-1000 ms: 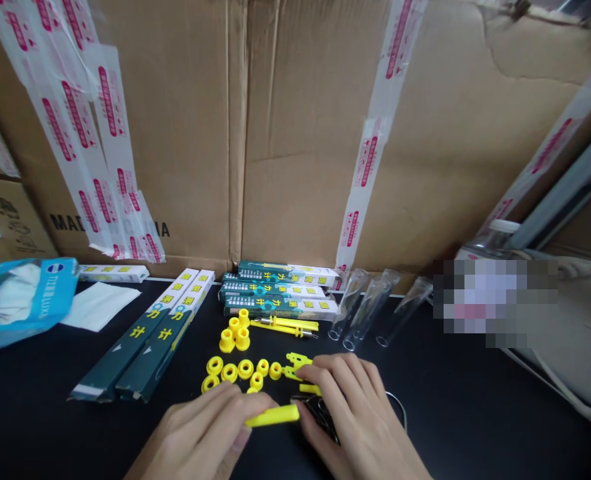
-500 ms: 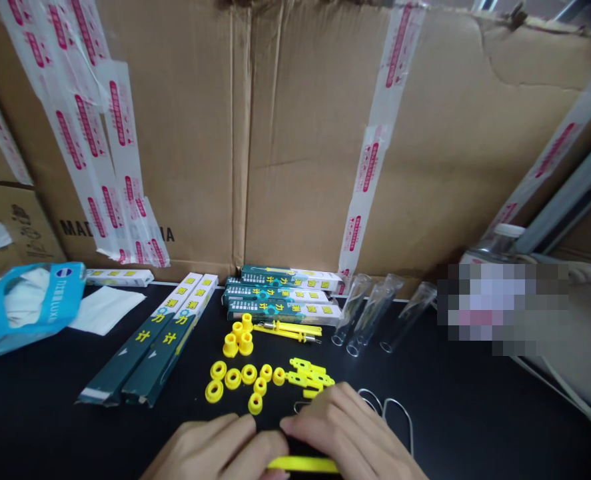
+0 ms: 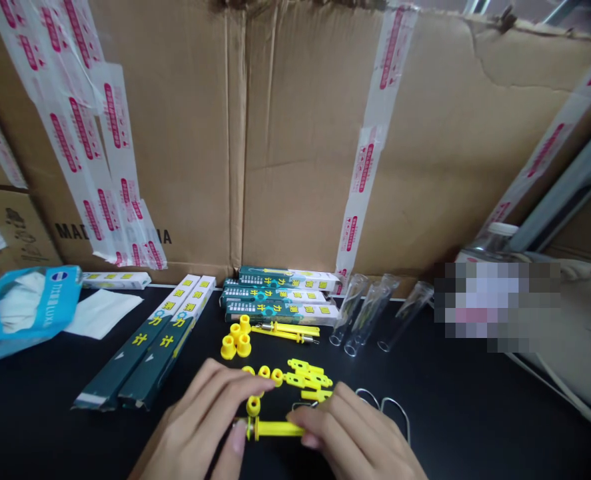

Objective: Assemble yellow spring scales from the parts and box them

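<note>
A yellow plastic rod [image 3: 275,429] lies crosswise between the two hands, low in the view above the black table [image 3: 425,427]. A collar shows at its left end. In the earlier frame it sat lower, at the bottom edge, half under the fingers; now nearly its whole length shows.

The left hand [image 3: 198,420] holds the rod's left end with the thumb, its fingers reaching forward over a yellow spool [image 3: 253,405]. The right hand [image 3: 350,433] holds the right end with narrowly curled fingers. The hands stand further apart than before, with the rod's middle bare between them.

The left hand now covers most of the yellow rings that showed earlier; only a few spools [image 3: 270,373] remain visible past its fingers. Just beyond the right hand lie flat yellow pieces [image 3: 308,377], with wire loops [image 3: 392,413] to its right.

Further back stand three yellow collars [image 3: 236,343] beside yellow pens [image 3: 285,332], then green-and-white boxes [image 3: 280,297]. Two long boxes [image 3: 145,340] lie left, and glass tubes [image 3: 370,313] lie right.
</note>
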### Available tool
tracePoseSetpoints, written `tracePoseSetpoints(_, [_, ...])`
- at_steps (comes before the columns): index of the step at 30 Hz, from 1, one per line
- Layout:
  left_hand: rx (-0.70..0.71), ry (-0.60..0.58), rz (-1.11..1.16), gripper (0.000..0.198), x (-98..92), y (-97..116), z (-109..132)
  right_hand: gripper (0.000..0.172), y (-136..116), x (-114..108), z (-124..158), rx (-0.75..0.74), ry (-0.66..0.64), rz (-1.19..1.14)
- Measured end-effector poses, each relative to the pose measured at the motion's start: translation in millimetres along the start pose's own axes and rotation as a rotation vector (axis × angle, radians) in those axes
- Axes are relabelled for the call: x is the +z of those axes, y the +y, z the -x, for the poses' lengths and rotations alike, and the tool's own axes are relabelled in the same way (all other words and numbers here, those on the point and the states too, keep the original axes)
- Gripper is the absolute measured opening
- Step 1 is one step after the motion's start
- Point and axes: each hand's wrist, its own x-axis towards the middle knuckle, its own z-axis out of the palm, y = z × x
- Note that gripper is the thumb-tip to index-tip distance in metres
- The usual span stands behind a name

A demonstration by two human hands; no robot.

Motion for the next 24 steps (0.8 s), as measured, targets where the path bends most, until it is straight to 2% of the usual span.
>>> tracePoseSetpoints(2, [-0.004, 0.029, -0.055, 0.041, -0.4, -1, 1, 0.03, 2, 3, 1, 0.093, 0.068, -0.068])
tracePoseSetpoints(7, [-0.116, -0.105, -0.198, 0.043, 2.7, -1, 11, 0.026, 4, 1, 4, 0.375, 0.063, -0.138])
tracePoseSetpoints(10, [-0.067, -0.141, -0.276, 0.042, 7.6, -5, 16, 0.023, 3, -1, 5, 0.449, 0.079, -0.179])
tracePoseSetpoints(15, [-0.021, -0.117, -0.315, 0.041, 16.6, -20, 22, 0.021, 5, 3, 8, 0.485, 0.049, -0.165])
tracePoseSetpoints(19, [0.009, -0.193, -0.352, 0.044, 19.9, -27, 26, 0.021, 7, 5, 9, 0.472, 0.039, -0.161])
tracePoseSetpoints(24, [0.013, -0.273, -0.353, 0.043, 19.9, -25, 26, 0.046, 11, 6, 8, 0.335, 0.036, -0.133])
